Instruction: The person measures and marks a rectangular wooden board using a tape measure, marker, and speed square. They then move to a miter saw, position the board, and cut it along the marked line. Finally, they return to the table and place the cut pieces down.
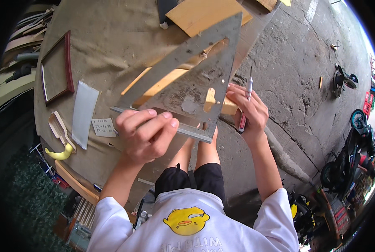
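Observation:
A large grey metal triangular square [183,90] with a long slot and scuffed faces is held up in front of me. My left hand [147,134] grips its flanged lower edge, fingers curled over the flange. Behind the square lies a light wooden piece [166,86], showing through the slot and past the right edge, mostly hidden by the metal. My right hand [251,109] is closed around a slim marker pen [248,92] with its thin tip pointing up. Its fingertips also touch the wood's end beside the square's right edge.
On the cloth-covered table are a flat wooden board [204,19], a dark red frame [68,63], a pale translucent strip [84,113], a handwritten note [104,127], a wooden tool [58,126] and a yellow banana-shaped thing [59,153]. Cracked concrete floor [292,96] lies at right.

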Demonstrator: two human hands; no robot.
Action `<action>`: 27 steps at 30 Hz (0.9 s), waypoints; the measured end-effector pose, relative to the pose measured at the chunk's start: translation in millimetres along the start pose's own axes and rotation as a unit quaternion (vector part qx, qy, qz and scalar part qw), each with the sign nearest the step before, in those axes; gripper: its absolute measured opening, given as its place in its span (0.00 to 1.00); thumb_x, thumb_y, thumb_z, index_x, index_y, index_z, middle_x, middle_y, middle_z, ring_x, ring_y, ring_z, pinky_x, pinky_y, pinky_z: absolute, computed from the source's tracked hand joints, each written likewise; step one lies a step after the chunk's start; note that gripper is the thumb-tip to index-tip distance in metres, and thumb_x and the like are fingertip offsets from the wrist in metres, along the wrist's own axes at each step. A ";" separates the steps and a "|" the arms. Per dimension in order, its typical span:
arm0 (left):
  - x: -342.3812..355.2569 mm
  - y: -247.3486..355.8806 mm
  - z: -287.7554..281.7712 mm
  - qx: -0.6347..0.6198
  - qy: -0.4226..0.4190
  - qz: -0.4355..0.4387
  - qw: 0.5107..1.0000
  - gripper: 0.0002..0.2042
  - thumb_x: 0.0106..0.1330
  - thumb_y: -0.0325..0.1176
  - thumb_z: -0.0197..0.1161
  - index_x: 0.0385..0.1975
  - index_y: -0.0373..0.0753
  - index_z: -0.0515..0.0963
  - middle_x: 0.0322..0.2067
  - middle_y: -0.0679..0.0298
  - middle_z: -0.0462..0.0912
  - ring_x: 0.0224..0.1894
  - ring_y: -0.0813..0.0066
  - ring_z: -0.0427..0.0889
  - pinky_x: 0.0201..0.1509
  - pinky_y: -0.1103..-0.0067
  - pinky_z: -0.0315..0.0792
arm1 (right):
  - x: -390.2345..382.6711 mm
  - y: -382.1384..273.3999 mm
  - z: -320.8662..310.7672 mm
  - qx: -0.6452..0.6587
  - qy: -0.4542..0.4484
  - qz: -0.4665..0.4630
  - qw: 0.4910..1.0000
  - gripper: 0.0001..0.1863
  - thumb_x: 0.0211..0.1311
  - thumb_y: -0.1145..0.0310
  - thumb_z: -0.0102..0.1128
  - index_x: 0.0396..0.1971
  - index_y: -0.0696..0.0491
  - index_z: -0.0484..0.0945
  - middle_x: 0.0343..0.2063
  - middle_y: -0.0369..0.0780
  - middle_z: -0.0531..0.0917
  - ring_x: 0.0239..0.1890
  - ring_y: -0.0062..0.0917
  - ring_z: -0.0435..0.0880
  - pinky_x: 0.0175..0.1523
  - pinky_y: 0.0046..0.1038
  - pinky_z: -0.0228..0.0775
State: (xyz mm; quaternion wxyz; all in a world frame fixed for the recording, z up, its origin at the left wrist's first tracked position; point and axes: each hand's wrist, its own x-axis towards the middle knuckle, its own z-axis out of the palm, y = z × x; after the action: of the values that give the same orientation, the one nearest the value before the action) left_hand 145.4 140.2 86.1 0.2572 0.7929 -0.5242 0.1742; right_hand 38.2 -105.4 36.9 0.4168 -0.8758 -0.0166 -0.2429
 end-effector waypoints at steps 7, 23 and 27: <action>22.0 -24.8 17.3 0.075 -0.001 0.024 0.997 0.21 0.53 0.26 0.70 0.46 0.55 0.77 0.41 0.76 0.78 0.44 0.75 0.74 0.46 0.74 0.66 | 23.0 11.3 6.2 0.030 0.018 0.070 0.997 0.17 0.50 0.73 0.71 0.42 0.60 0.80 0.40 0.45 0.87 0.45 0.37 0.87 0.50 0.33 0.77; 33.2 -24.3 33.2 0.103 -0.017 0.027 0.994 0.18 0.55 0.30 0.71 0.45 0.57 0.78 0.42 0.78 0.80 0.45 0.76 0.75 0.48 0.75 0.65 | 23.3 13.1 7.1 0.054 0.030 0.061 0.996 0.18 0.45 0.75 0.67 0.41 0.58 0.81 0.41 0.43 0.86 0.45 0.39 0.86 0.50 0.35 0.78; 30.8 -24.0 36.4 0.097 -0.003 0.028 0.995 0.16 0.58 0.32 0.71 0.44 0.57 0.78 0.42 0.78 0.80 0.45 0.77 0.75 0.48 0.74 0.65 | 24.4 12.0 6.3 0.042 0.021 0.062 0.997 0.16 0.49 0.72 0.66 0.41 0.58 0.81 0.40 0.44 0.86 0.45 0.39 0.86 0.51 0.35 0.78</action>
State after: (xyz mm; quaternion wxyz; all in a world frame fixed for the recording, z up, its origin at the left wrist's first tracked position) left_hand 179.7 103.4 68.2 0.1730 0.7995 -0.5277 0.2290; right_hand 65.1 -112.9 35.6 0.4674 -0.8517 0.0366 -0.2341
